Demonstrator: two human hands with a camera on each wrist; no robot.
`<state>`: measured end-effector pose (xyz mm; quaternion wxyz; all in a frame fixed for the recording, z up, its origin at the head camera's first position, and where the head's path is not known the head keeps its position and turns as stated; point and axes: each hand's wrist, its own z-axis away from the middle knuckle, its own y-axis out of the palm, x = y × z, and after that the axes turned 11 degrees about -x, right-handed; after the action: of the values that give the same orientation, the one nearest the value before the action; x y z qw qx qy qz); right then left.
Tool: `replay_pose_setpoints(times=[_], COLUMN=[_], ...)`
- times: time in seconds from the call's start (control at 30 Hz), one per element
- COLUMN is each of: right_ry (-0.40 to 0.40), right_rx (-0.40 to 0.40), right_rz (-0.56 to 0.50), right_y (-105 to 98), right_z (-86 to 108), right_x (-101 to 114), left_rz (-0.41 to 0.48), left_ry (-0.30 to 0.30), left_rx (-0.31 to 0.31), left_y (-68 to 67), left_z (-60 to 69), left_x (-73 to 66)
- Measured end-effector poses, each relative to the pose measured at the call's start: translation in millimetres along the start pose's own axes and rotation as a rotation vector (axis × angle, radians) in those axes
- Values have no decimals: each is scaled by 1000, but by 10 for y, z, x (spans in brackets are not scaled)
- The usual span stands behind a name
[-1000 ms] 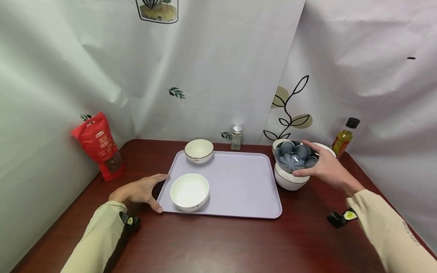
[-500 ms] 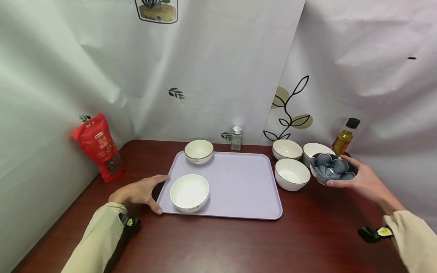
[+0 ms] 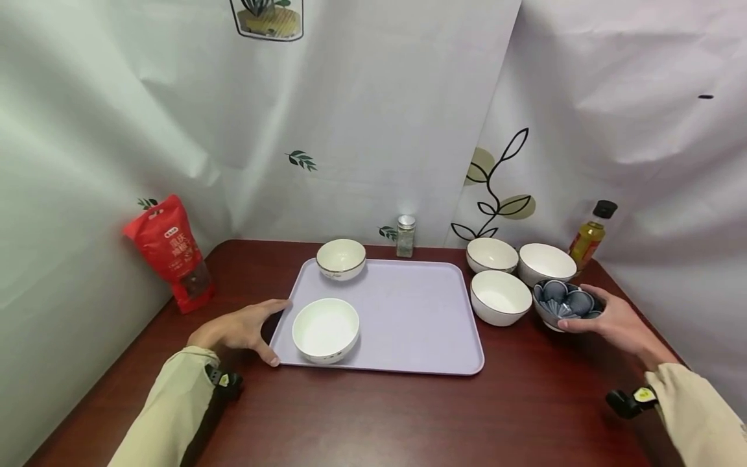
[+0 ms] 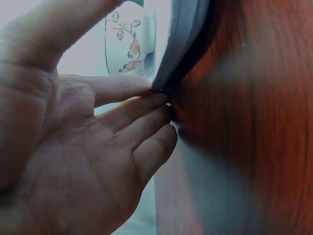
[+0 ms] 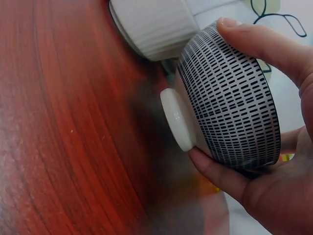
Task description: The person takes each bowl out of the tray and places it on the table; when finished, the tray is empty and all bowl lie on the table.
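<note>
My right hand (image 3: 621,325) grips a patterned bowl (image 3: 565,301), blue-grey inside, at the right of the table. Rows of black dashes cover its outer wall, and the right wrist view shows the white foot ring (image 5: 177,119) just off the tabletop, with my thumb and fingers round the side. A pale lilac tray (image 3: 414,318) lies mid-table. Fingertips of my left hand (image 3: 236,326) touch its left edge, the fingers fairly straight and holding nothing. Two white bowls stand on the tray's left side, one at the back (image 3: 341,258) and one in front (image 3: 325,329).
Right of the tray stand three white bowls: back left (image 3: 491,254), back right (image 3: 546,263) and front (image 3: 500,297). An oil bottle (image 3: 589,239) is behind them. A spice jar (image 3: 405,237) stands behind the tray. At far left a red bag (image 3: 170,250) leans against the curtain.
My right hand has carried the patterned bowl rightward from above the white bowls, then down beside them and slightly left. The left hand and the tray have stayed in place.
</note>
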<state>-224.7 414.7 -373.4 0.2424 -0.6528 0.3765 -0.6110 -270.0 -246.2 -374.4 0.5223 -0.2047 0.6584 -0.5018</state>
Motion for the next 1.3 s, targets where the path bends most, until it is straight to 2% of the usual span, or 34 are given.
replay_pose_setpoints(times=[0.2,0.43,0.67,0.8,0.93,1.03,1.1,1.23,1.3], right_ry=[12,14,-31,-55,-67,-124,-189,-324,-381], right_rx=[1,-11,-3,23,-15,-114,-179,-210,-176], right_rz=[-27,-31,-48,-4,88,135,135,0,-95], right_y=[49,108,130,59,-104,-159,-115,135,320], right_z=[-44,-61,-78,-89,-48,18,76,184,203], right_x=[-47,-56,-76,-3,183,406,593,1019,1227], left_rz=[-4,-1,-1,3,0,8,7,3,-2], left_ry=[3,-23,-15,-8,13,7,7,-1,-6], left_rx=[0,7,10,4,1,6,5,3,7], left_y=[-8,4,-5,-9,13,30,30,12,-1], left_z=[17,22,29,25,4,-14,-20,-18,-10], left_x=[-15,16,14,17,19,6,-2,-7,-7])
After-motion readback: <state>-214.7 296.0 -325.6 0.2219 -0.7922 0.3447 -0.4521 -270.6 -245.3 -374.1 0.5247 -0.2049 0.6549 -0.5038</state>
